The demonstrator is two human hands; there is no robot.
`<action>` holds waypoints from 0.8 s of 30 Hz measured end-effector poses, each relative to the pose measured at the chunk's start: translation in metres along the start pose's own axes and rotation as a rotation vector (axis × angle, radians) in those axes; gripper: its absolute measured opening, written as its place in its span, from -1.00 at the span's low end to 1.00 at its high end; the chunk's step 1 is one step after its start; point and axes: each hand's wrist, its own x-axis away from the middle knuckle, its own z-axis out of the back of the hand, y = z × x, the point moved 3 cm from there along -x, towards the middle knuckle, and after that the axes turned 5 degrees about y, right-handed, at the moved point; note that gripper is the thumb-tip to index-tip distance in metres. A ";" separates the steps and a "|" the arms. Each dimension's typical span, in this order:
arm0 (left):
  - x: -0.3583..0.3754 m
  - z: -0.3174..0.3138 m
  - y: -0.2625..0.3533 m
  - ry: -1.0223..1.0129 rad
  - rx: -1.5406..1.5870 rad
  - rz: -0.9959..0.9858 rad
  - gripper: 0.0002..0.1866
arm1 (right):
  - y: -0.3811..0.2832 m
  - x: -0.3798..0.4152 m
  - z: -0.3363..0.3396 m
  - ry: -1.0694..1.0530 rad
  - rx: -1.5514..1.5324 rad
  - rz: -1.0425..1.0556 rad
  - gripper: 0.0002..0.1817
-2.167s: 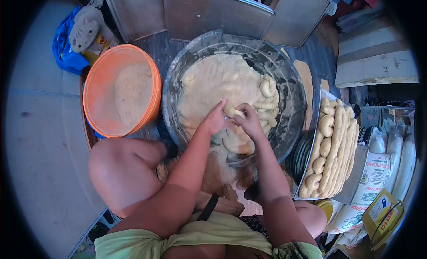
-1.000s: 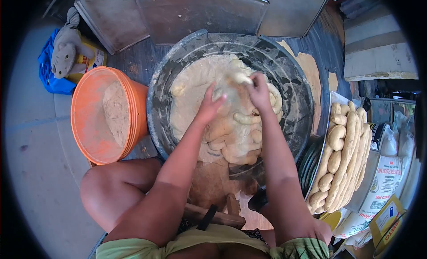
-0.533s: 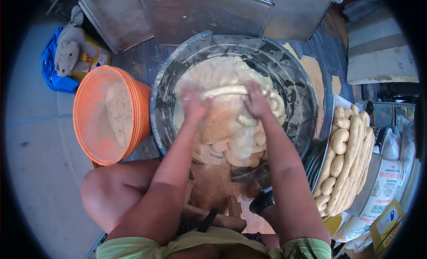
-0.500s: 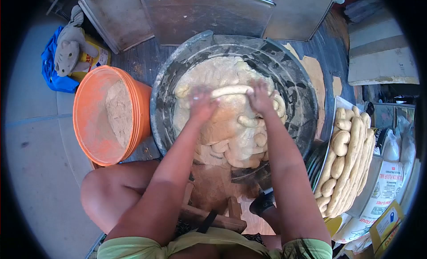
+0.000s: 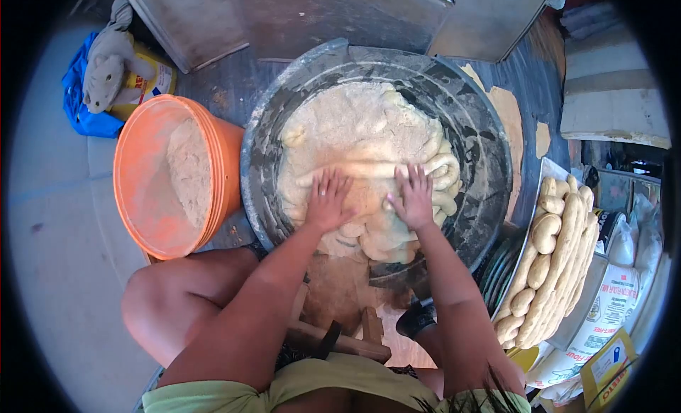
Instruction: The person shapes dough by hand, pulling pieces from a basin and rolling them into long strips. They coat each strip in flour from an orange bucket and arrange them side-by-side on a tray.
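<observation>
A long dough rope (image 5: 369, 170) lies crosswise on a large floury dough mass (image 5: 355, 123) inside a dark round basin (image 5: 482, 157). My left hand (image 5: 329, 201) lies flat with fingers spread, its fingertips on the rope's left part. Fingers apart, my right hand (image 5: 414, 199) rests at the rope's right part, palm down. Beside the right hand, curled dough pieces (image 5: 445, 170) bunch along the right edge of the mass. Neither hand grips anything. The spots directly under both palms are hidden.
Stacked orange buckets (image 5: 225, 173) with brownish powder (image 5: 190, 168) stand left of the basin. On the right, a tray (image 5: 521, 271) carries shaped dough ropes and knots (image 5: 560, 260). Flour sacks (image 5: 603, 306) lie beyond it. Metal sheets (image 5: 333, 23) lean behind the basin.
Both hands have drawn back toward me, from atop the rope to its near side. The rope is longer and thinner and lies nearer to me. The view has shifted slightly.
</observation>
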 end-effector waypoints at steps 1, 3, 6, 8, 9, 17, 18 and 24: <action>0.022 -0.004 0.006 -0.017 -0.009 -0.075 -0.23 | 0.000 0.017 0.001 0.004 0.002 0.011 -0.35; 0.028 0.008 0.010 -0.015 -0.033 -0.134 -0.26 | -0.002 0.043 -0.002 -0.144 0.034 0.002 -0.33; -0.014 0.071 0.018 0.103 0.244 -0.066 -0.49 | -0.013 0.057 0.002 -0.209 -0.014 -0.222 -0.32; -0.056 0.164 0.011 0.526 0.336 0.002 -0.66 | -0.033 0.055 0.011 -0.090 -0.081 -0.285 -0.32; -0.067 0.216 -0.001 0.832 0.262 -0.009 -0.66 | -0.039 0.055 0.013 0.047 -0.241 -0.286 -0.32; -0.052 0.241 -0.274 1.022 1.274 0.965 -0.62 | -0.128 0.069 0.036 0.157 -0.861 -0.299 -0.45; -0.055 0.185 -0.324 0.601 1.358 0.984 -0.57 | -0.134 0.069 0.037 0.100 -0.944 -0.339 -0.45; -0.024 0.152 -0.231 -0.421 1.051 0.925 -0.47 | -0.123 0.071 0.045 0.049 -0.949 -0.432 -0.52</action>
